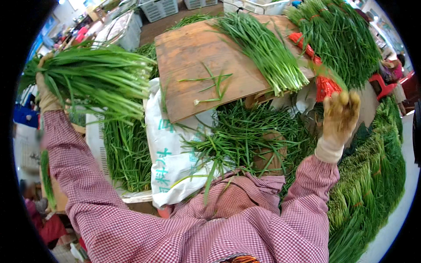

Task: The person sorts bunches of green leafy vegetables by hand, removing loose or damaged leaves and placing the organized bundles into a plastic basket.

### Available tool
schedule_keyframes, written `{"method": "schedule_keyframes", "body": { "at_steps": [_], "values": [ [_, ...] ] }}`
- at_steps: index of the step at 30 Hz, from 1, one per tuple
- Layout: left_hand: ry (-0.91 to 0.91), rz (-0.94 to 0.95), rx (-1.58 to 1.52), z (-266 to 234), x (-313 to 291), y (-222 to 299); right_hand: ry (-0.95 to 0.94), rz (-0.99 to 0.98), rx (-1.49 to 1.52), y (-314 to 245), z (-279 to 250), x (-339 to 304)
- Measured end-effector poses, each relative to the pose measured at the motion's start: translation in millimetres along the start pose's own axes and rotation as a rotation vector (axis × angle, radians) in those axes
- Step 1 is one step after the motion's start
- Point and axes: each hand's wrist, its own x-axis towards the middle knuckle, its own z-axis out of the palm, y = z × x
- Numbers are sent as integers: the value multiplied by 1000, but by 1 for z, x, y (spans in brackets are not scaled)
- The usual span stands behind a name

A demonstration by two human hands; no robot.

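Observation:
My left hand (47,90), in a pale glove, is closed round a large bunch of garlic chives (101,72). The bunch is held up at the far left, its pale cut ends toward the middle. My right hand (340,116), in a stained glove, is raised at the right beside a bundle of red plastic ties (326,87). Its fingers are smeared by motion, and whether they touch the ties is unclear. Another bunch of chives (267,55) lies on the wooden board (188,57), along with a few loose stalks (212,83).
Loose chives (250,136) and a white printed sack (164,144) lie in front of me. A white crate (94,136) of chives stands at left. Piled chives (337,39) and tied bundles (368,175) line the right side, near a red stool (380,89). White baskets (158,9) stand beyond the board.

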Motion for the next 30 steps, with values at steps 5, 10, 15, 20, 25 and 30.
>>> {"method": "schedule_keyframes", "body": {
  "at_steps": [5,10,15,20,25,30],
  "values": [
    [-66,36,37,-2,-1,-4,306,280,-207,45,-26,43],
    [43,238,286,39,-35,-6,6,773,-607,160,29,0],
    [-334,243,187,93,-28,15,-507,-46,-1482,226,30,26],
    [-224,318,22,100,-34,2,-816,1172,-649,155,98,-12],
    [-806,173,-390,171,-21,-11,-94,311,-425,159,36,57],
    [-846,-43,-478,249,-49,-3,-161,592,1045,192,113,75]
  ]
}}
